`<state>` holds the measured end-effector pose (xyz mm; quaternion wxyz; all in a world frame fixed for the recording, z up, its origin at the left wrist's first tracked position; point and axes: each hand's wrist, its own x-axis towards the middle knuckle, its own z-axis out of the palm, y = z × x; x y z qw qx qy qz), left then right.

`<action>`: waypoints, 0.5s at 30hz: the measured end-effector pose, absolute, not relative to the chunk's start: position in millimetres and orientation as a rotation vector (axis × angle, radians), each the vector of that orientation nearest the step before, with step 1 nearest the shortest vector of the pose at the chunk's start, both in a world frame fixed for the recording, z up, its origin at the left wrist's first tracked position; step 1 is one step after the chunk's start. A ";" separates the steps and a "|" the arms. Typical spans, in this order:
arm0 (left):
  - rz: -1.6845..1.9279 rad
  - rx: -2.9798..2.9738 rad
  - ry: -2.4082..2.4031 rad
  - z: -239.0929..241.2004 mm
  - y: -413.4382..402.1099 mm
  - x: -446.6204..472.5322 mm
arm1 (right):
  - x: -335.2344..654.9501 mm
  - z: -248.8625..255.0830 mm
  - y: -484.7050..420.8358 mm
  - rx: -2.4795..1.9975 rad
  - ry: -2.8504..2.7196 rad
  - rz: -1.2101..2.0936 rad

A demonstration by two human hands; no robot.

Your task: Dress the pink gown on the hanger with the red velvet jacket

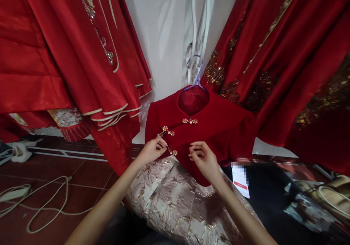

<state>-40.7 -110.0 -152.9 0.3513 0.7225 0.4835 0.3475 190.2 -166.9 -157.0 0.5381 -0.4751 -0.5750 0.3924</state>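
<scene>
A short red velvet jacket (213, 128) hangs on a purple hanger (198, 81) in front of me. Flower-shaped beaded clasps run down its front; the top clasp (190, 121) spans the chest, while the clasp pieces lower down (173, 152) lie along a loose front edge. My left hand (154, 150) pinches that edge between thumb and fingers, beside the lower clasps. Over the other side of the front, my right hand (203, 159) is closed with its fingertips drawn together; whether fabric or something small is between them is hidden. Beneath the jacket spreads a pale brocade skirt (177, 201).
Red gowns with trim hang on the left (82, 62) and sequinned ones on the right (287, 73). A lit phone (240, 181) lies on a black surface at right. A white cable (65, 197) loops across the tiled floor. White shoes (20, 152) stand far left.
</scene>
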 end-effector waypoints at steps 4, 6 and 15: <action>0.718 1.980 1.197 -149.8 -116.9 -41.5 | 177.9 -159.2 -168.1 -1.082 -1.398 1.032; 0.714 2.011 1.202 -151.6 -119.0 -38.7 | 170.2 -167.2 -169.7 -1.069 -1.452 1.099; 0.796 2.043 1.242 -157.7 -120.6 -30.1 | 159.4 -184.4 -172.1 -1.034 -1.456 1.216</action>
